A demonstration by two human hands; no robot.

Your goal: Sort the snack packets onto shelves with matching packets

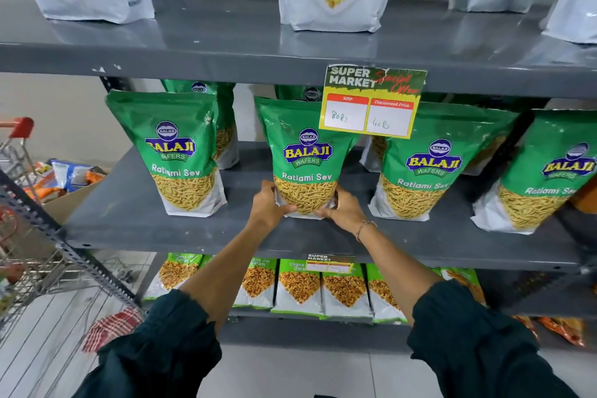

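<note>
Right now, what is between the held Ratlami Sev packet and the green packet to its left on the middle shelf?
In the head view, only bare grey shelf separates the held packet from the left packet.

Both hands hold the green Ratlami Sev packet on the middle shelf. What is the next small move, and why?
Probably release the grip: the left hand and right hand hold the Ratlami Sev packet upright on the middle shelf, among matching packets.

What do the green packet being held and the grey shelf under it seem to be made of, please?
The green Ratlami Sev snack packet looks like glossy plastic film: it creases and catches light. The grey middle shelf looks like painted metal, smooth with a faint sheen and chipped paint on the edge above; that is a guess.
</note>
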